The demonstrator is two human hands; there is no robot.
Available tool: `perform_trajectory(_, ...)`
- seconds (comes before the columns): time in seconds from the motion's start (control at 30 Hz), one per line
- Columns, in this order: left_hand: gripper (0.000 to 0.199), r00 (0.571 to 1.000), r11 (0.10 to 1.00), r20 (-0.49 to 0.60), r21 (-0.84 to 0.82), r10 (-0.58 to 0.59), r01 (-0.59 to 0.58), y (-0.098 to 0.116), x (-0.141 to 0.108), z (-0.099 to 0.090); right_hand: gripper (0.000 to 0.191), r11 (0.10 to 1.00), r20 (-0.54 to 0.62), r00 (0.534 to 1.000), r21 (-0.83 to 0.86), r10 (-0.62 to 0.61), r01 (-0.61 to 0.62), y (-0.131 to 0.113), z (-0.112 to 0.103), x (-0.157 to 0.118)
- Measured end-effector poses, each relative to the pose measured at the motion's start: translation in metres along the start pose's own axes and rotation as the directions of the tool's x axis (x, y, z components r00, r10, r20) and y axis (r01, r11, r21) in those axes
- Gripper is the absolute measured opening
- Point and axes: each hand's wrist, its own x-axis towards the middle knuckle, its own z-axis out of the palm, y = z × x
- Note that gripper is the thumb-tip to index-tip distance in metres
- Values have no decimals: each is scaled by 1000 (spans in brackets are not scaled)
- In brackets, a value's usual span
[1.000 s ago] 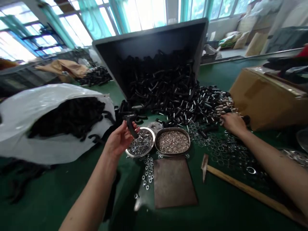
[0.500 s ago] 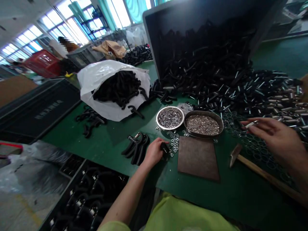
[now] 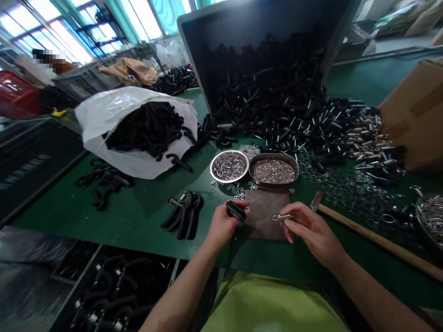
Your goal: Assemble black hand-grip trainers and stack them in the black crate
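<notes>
My left hand (image 3: 223, 226) grips a short black handle piece (image 3: 236, 210) just above the near edge of the green table. My right hand (image 3: 311, 230) pinches a small silver bolt (image 3: 282, 216) by its end, held level a short way right of the handle. Both hover over a brown metal plate (image 3: 266, 210). Behind the plate stand a round tin of silver parts (image 3: 229, 166) and an oval tin of small nuts (image 3: 273, 170). Loose washers (image 3: 237, 189) lie between tins and plate.
A tipped black crate (image 3: 263, 50) spills black handles and bolts across the back. A white bag of black handles (image 3: 138, 129) lies left, finished grips (image 3: 183, 214) nearby. A hammer (image 3: 374, 237) lies right, a cardboard box (image 3: 415, 115) beyond. Another person sits far left.
My right hand came in from the pile at the right with a silver bolt, up to the left hand. The left hand lifted the black handle off the table.
</notes>
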Motion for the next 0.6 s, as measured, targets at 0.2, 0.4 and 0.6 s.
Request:
perform_trajectory(0.2, 28, 987, 941, 98, -304, -125, 149, 20, -27, 38, 27, 988, 43, 988, 31, 147, -149, -12, 17, -2)
perform_trajectory(0.4, 19, 991, 953, 77, -276, -111, 128, 26, -28, 38, 33, 942, 74, 959, 185, 272, -281, -9, 16, 4)
perform_trajectory(0.6, 8, 994, 993, 19, -52, 110, -109, 16, -28, 43, 25, 976, -87, 992, -192, 91, -106, -9, 5, 12)
